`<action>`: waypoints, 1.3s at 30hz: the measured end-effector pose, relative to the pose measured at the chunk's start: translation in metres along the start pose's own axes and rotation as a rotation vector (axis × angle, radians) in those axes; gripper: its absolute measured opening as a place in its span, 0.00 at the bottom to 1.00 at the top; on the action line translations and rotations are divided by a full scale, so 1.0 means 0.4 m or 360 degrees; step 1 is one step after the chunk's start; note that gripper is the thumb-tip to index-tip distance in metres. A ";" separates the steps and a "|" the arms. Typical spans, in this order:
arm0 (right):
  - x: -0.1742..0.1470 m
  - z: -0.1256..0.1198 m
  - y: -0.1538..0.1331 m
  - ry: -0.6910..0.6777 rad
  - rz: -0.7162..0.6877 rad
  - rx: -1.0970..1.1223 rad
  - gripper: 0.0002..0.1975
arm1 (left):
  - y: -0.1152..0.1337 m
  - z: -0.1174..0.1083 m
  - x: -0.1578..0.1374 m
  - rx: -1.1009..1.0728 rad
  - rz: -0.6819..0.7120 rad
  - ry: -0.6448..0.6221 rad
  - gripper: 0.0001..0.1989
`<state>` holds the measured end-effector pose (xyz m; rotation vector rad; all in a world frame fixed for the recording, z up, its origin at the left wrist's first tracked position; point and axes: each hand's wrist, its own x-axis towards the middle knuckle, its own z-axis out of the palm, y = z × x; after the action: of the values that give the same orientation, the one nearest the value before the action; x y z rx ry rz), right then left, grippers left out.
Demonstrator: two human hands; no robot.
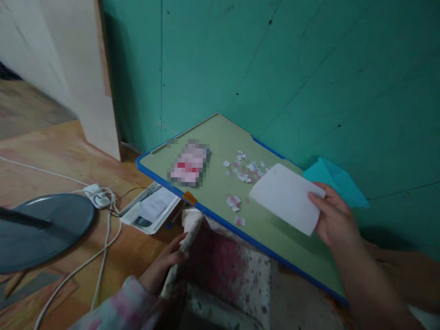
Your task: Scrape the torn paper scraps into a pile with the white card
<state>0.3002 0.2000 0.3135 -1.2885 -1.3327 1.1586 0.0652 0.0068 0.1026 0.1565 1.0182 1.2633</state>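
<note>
My right hand point(335, 215) pinches a white sheet of paper point(287, 197) by its right edge, thumb on top, tilted just over a low board-like table point(206, 128) with a blue rim. Small torn paper scraps point(242, 176), some pinkish, lie in a loose group at the sheet's left, partly behind it. At the bottom, the fingers of my left hand point(168, 263) are wrapped round the pale edge of an open container point(240, 279), bag-like, with dark spots and a red stain inside. Whether it is cloth or plastic I cannot tell.
A pixelated pink item point(189, 164) lies on the table's left part. Turquoise paper point(335, 181) stands by the green wall point(309, 82). On the floor are a white box point(151, 208), a power strip point(97, 196) with trailing cables and a round dark stand base point(51, 231).
</note>
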 end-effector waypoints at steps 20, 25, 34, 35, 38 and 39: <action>-0.145 0.006 0.173 0.0377 0.0106 0.0066 0.16 | 0.096 -0.012 -0.010 0.0126 -0.0154 0.0046 0.32; -0.150 0.010 0.177 0.0402 0.0051 -0.0009 0.14 | 0.108 -0.007 -0.006 0.0256 -0.0185 -0.0090 0.33; -0.153 0.008 0.189 0.0238 0.0068 0.0046 0.12 | 0.108 0.044 -0.014 0.0076 -0.0009 0.0015 0.26; -0.154 0.007 0.190 0.0211 0.0065 0.0044 0.11 | 0.109 0.044 -0.014 0.0063 -0.0014 -0.0002 0.26; -0.155 0.006 0.191 0.0171 0.0067 0.0040 0.12 | 0.114 0.043 -0.016 0.0027 -0.0037 -0.0091 0.27; -0.155 0.007 0.191 0.0167 0.0070 0.0040 0.12 | 0.116 0.043 -0.017 0.0024 -0.0034 -0.0105 0.27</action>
<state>0.3094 0.1384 0.2372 -1.3479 -1.2151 1.1186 0.0447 0.0247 0.1443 0.1975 0.9705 1.2239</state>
